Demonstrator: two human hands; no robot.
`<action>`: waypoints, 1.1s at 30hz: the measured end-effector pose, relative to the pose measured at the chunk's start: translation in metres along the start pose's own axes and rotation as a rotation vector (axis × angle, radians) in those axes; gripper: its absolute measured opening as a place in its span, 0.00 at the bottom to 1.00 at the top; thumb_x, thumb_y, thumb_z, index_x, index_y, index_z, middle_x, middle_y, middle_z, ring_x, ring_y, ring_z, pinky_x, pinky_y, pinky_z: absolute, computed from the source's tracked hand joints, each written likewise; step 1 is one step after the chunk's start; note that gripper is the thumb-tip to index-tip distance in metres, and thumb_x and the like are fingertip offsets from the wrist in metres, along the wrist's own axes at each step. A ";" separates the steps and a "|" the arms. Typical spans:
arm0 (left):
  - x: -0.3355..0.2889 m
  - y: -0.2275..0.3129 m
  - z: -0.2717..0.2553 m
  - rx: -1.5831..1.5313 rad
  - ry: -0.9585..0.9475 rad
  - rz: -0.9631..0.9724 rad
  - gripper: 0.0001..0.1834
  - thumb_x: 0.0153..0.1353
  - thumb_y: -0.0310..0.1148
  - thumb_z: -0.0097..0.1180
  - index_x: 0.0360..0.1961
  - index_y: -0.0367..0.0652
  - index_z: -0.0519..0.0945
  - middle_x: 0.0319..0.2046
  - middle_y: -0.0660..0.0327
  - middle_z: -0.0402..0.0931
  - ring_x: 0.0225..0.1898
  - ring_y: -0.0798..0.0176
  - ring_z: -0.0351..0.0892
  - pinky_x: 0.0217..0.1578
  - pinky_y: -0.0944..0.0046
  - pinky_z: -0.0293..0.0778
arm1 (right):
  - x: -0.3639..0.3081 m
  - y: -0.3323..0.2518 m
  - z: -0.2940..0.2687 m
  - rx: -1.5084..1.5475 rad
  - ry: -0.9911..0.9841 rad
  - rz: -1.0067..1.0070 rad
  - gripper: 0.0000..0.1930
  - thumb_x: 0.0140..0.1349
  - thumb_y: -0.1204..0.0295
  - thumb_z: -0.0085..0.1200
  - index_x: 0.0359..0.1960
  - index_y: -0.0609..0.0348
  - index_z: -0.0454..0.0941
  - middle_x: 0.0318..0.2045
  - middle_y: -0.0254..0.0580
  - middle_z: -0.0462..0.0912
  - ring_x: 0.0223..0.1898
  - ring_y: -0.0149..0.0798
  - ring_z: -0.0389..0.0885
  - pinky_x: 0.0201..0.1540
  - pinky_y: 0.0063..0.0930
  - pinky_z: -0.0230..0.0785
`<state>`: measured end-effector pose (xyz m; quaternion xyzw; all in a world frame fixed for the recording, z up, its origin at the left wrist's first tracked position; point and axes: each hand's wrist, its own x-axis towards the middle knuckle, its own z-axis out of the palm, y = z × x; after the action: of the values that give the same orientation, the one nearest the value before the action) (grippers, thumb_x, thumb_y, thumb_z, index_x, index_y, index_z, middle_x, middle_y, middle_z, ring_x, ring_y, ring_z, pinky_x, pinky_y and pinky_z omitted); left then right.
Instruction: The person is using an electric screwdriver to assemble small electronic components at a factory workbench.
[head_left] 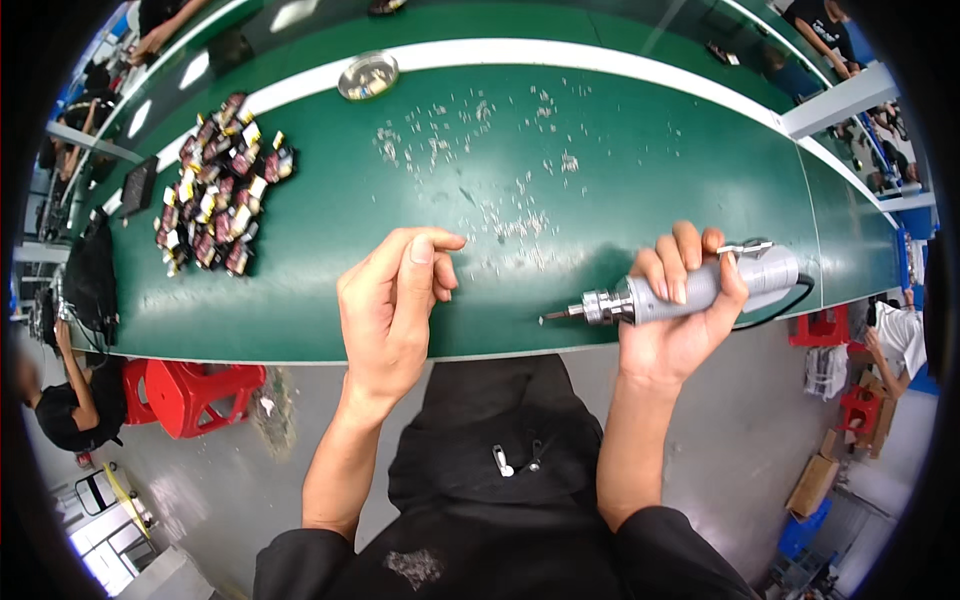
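Observation:
In my right hand lies a grey electric screwdriver, wrapped by the fingers and thumb. Its metal chuck and thin bit point left, above the near part of the green table, and a tiny pale speck shows at the bit's tip. The thumb and fingertips are by the lever on its body. My left hand is raised over the table's near edge, thumb pressed to the curled index finger; whatever is pinched there, if anything, is too small to make out. Beyond both hands, many tiny pale pieces are strewn over the green tabletop.
A heap of small dark parts with white and yellow ends lies at the left. At the back stands a round shallow dish with small bits inside. A black cable trails from the screwdriver. Red stools and other people flank the table.

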<state>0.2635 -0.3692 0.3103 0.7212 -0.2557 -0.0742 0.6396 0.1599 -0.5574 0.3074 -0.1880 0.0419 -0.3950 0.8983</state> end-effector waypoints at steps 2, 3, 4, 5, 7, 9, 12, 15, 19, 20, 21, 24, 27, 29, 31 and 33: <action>0.030 -0.010 -0.015 0.080 0.034 -0.034 0.08 0.66 0.25 0.48 0.34 0.33 0.79 0.19 0.64 0.73 0.20 0.76 0.69 0.21 0.74 0.66 | 0.001 -0.001 -0.013 0.009 0.072 0.000 0.07 0.63 0.67 0.46 0.36 0.57 0.67 0.26 0.36 0.63 0.20 0.28 0.60 0.25 0.23 0.57; 0.052 -0.012 -0.020 0.162 0.019 0.031 0.08 0.66 0.25 0.47 0.35 0.33 0.78 0.20 0.64 0.73 0.21 0.76 0.70 0.22 0.75 0.66 | 0.003 -0.006 -0.023 0.012 0.094 -0.017 0.07 0.63 0.67 0.47 0.36 0.56 0.67 0.27 0.36 0.63 0.20 0.28 0.60 0.26 0.23 0.57; 0.072 -0.013 -0.023 0.243 0.000 0.081 0.07 0.66 0.24 0.47 0.36 0.33 0.77 0.21 0.64 0.73 0.22 0.76 0.70 0.23 0.76 0.66 | 0.004 -0.010 -0.032 -0.008 0.130 -0.031 0.07 0.63 0.67 0.47 0.37 0.56 0.67 0.27 0.36 0.63 0.21 0.28 0.60 0.26 0.23 0.58; 0.091 -0.008 -0.030 0.341 0.007 0.067 0.06 0.65 0.24 0.49 0.36 0.34 0.77 0.21 0.65 0.73 0.23 0.76 0.71 0.26 0.75 0.68 | 0.002 -0.014 -0.033 -0.013 0.186 -0.043 0.08 0.63 0.66 0.47 0.37 0.56 0.67 0.26 0.36 0.63 0.21 0.28 0.60 0.26 0.23 0.58; 0.146 -0.008 -0.046 0.537 0.117 0.259 0.06 0.63 0.25 0.51 0.36 0.33 0.77 0.20 0.63 0.75 0.22 0.75 0.72 0.26 0.72 0.69 | 0.002 -0.016 -0.034 0.009 0.203 -0.047 0.09 0.64 0.65 0.47 0.38 0.55 0.67 0.24 0.35 0.62 0.21 0.28 0.60 0.26 0.23 0.58; 0.204 -0.020 -0.059 0.708 0.166 0.265 0.08 0.59 0.27 0.53 0.35 0.33 0.77 0.20 0.56 0.77 0.22 0.64 0.77 0.28 0.66 0.71 | 0.001 -0.021 -0.036 0.043 0.146 -0.030 0.09 0.65 0.63 0.46 0.39 0.55 0.67 0.21 0.33 0.61 0.19 0.28 0.60 0.24 0.22 0.58; 0.269 -0.054 -0.073 1.065 0.112 -0.004 0.24 0.55 0.44 0.59 0.45 0.36 0.72 0.40 0.44 0.77 0.44 0.42 0.77 0.45 0.50 0.73 | 0.000 -0.020 -0.039 0.110 0.071 0.012 0.09 0.66 0.64 0.45 0.40 0.55 0.67 0.20 0.34 0.62 0.18 0.28 0.60 0.22 0.23 0.58; 0.295 -0.079 -0.048 1.100 0.126 0.011 0.35 0.51 0.50 0.63 0.52 0.36 0.68 0.46 0.39 0.69 0.52 0.38 0.70 0.49 0.48 0.71 | 0.002 -0.021 -0.042 0.093 0.089 -0.004 0.10 0.65 0.63 0.45 0.39 0.55 0.67 0.20 0.34 0.63 0.18 0.28 0.60 0.22 0.22 0.58; 0.321 -0.110 -0.048 1.245 0.144 0.082 0.29 0.53 0.45 0.61 0.52 0.37 0.72 0.46 0.42 0.74 0.49 0.40 0.73 0.51 0.50 0.70 | 0.004 -0.020 -0.041 0.056 0.104 0.011 0.09 0.64 0.63 0.47 0.37 0.54 0.68 0.20 0.35 0.64 0.18 0.28 0.61 0.22 0.23 0.58; 0.325 -0.118 -0.055 1.269 0.156 0.124 0.26 0.55 0.43 0.60 0.50 0.38 0.73 0.44 0.43 0.75 0.48 0.41 0.74 0.51 0.50 0.71 | 0.002 -0.020 -0.040 0.040 0.097 0.035 0.09 0.64 0.63 0.47 0.37 0.54 0.68 0.19 0.35 0.64 0.18 0.28 0.61 0.23 0.23 0.59; 0.327 -0.117 -0.056 1.261 0.107 0.163 0.23 0.55 0.39 0.59 0.49 0.37 0.73 0.43 0.44 0.76 0.48 0.41 0.74 0.49 0.50 0.72 | 0.001 -0.022 -0.040 0.025 0.110 0.037 0.09 0.63 0.63 0.47 0.37 0.54 0.68 0.19 0.35 0.64 0.18 0.29 0.61 0.23 0.24 0.58; 0.313 -0.102 -0.056 1.009 -0.015 0.245 0.16 0.57 0.32 0.57 0.46 0.37 0.75 0.40 0.47 0.77 0.47 0.47 0.74 0.44 0.50 0.72 | 0.003 -0.021 -0.041 0.047 0.062 0.060 0.09 0.64 0.63 0.46 0.37 0.54 0.68 0.20 0.36 0.64 0.19 0.30 0.62 0.25 0.25 0.58; 0.238 -0.048 0.017 0.812 -0.196 0.478 0.16 0.57 0.25 0.56 0.47 0.36 0.74 0.42 0.51 0.77 0.44 0.53 0.77 0.43 0.59 0.73 | 0.002 -0.031 -0.047 0.065 0.035 0.058 0.09 0.64 0.64 0.44 0.38 0.55 0.68 0.20 0.36 0.64 0.20 0.30 0.63 0.26 0.25 0.59; 0.164 -0.013 0.054 0.659 -0.395 0.576 0.19 0.54 0.21 0.58 0.49 0.37 0.74 0.45 0.52 0.75 0.46 0.53 0.74 0.45 0.58 0.72 | -0.001 -0.036 -0.052 0.061 0.021 0.061 0.09 0.65 0.64 0.44 0.38 0.55 0.68 0.20 0.36 0.65 0.19 0.30 0.63 0.26 0.25 0.60; 0.099 0.009 0.074 0.588 -0.576 0.672 0.26 0.45 0.19 0.62 0.50 0.34 0.72 0.48 0.51 0.72 0.48 0.47 0.71 0.49 0.56 0.70 | -0.011 -0.040 -0.055 0.034 0.028 0.065 0.09 0.64 0.64 0.44 0.38 0.55 0.68 0.20 0.36 0.65 0.19 0.30 0.63 0.25 0.25 0.60; 0.048 0.016 0.080 0.602 -0.711 0.643 0.30 0.43 0.20 0.63 0.52 0.33 0.72 0.51 0.50 0.71 0.49 0.46 0.70 0.49 0.54 0.70 | -0.024 -0.043 -0.051 0.010 0.013 0.072 0.09 0.65 0.63 0.45 0.37 0.56 0.66 0.20 0.34 0.64 0.17 0.27 0.62 0.23 0.23 0.59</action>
<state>0.2656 -0.4629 0.3231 0.6882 -0.6721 -0.0378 0.2706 0.1024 -0.5823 0.2739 -0.1791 0.0524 -0.3638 0.9126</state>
